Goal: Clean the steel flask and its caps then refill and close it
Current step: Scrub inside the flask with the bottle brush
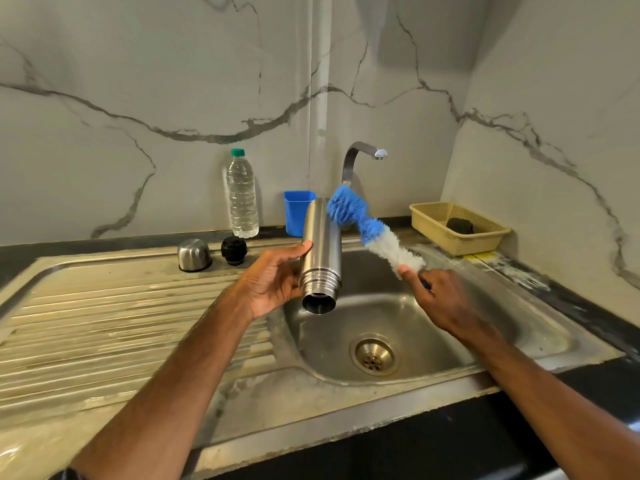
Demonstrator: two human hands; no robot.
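Left hand (273, 282) grips the steel flask (320, 251) round its lower body, thumb across the front, holding it above the sink (329, 341). The flask's long axis runs from the open threaded mouth, low and toward the person, up and away to the closed base. Right hand (440, 299) holds the bottle brush (367, 226) by its handle, fingers curled just below the white bristles. The brush slants up and to the left, so its blue head lies against the flask's outer wall near the base end. The mouth sits lower, between the two hands and just beside the left palm. Judging from this, scrubbing the inside would call for drawing the brush head back and lining it up with that axis at the mouth. Both caps, the steel cap (194, 254) and the black stopper (234, 250), stand apart on the draining board.
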